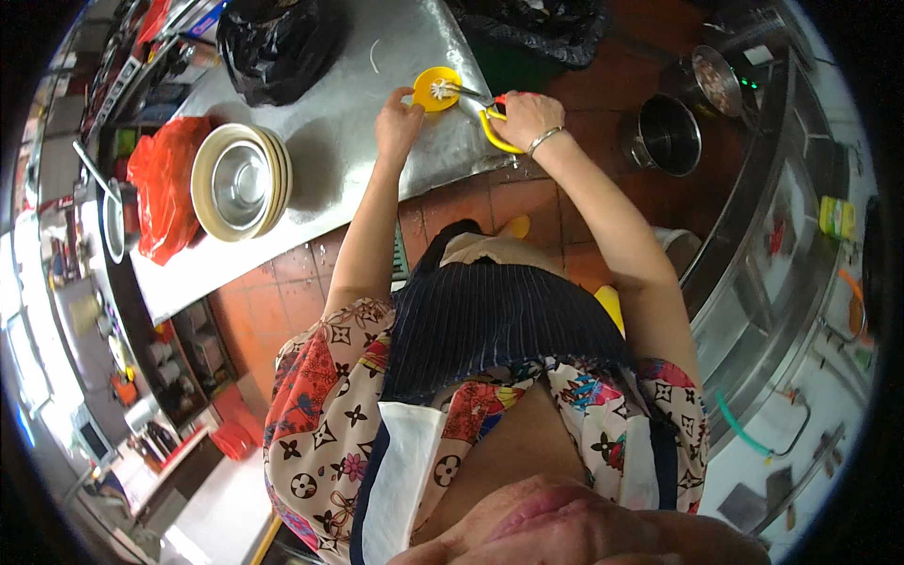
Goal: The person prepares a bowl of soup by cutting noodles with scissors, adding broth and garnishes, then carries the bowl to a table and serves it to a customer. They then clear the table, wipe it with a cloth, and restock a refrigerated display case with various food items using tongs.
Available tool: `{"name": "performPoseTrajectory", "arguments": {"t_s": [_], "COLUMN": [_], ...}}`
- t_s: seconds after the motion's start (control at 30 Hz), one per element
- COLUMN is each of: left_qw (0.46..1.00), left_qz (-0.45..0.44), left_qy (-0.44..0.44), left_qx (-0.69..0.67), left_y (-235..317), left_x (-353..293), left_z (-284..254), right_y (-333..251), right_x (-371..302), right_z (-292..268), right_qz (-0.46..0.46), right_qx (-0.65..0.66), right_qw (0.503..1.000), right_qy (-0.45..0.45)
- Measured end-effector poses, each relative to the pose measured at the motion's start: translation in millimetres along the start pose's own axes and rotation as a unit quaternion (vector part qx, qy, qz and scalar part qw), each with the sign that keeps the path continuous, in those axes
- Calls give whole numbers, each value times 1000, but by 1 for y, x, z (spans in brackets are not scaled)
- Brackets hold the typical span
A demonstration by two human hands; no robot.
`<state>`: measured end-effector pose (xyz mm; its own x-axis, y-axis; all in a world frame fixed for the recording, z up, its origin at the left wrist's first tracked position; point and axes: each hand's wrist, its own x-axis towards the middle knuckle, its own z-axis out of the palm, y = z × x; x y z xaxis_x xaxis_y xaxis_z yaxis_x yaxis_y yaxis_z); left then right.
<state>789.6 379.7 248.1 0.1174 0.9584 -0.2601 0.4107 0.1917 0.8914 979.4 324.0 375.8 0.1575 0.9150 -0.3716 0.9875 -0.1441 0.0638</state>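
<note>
My left hand (399, 123) pinches the near left edge of a small yellow dish (430, 102), over the metal table near its right corner. Thin white pieces (441, 89) lie in the dish; what they are I cannot make out. In my right hand (532, 121) is a pair of scissors (496, 135) with yellow and red handles. The dark blades point left, and their tips reach over the dish to the white pieces. Whether the blades touch them is too small to tell. A bracelet circles my right wrist.
The metal table (377, 169) carries stacked cream bowls (281, 184) with a metal bowl inside, a red plastic bag (160, 188) and a black bag (273, 52). A lined bin (537, 28) stands beyond the corner. On the right are a pot (670, 137) and a pan (718, 80).
</note>
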Motion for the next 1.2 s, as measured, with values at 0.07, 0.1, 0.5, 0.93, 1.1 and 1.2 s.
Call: {"name": "performPoseTrajectory", "arguments": {"t_s": [0.07,0.1,0.5,0.93,1.1,1.2], "left_qw": [995,988,967,964,970,971], "left_qz": [66,105,121,64,55,59], "left_qy": [32,48,11,46,49,59], "left_qx": [74,100,222,253,232,222], "left_y": [-5,-4,-3,2,3,-2], "left_x": [7,5,-21,-34,-35,-37], "left_z": [6,9,10,26,31,32], "right_y": [1,2,-14,-38,-29,-25], "right_x": [2,2,-5,-12,-13,-10], "right_z": [-7,-4,14,11,25,29], "right_qz": [-19,-27,-71,-89,-115,-109], "right_qx": [-22,-37,-59,-71,-90,-62], "right_qw": [999,999,995,987,980,982], "right_qy": [-15,-15,-44,-110,-134,-138]}}
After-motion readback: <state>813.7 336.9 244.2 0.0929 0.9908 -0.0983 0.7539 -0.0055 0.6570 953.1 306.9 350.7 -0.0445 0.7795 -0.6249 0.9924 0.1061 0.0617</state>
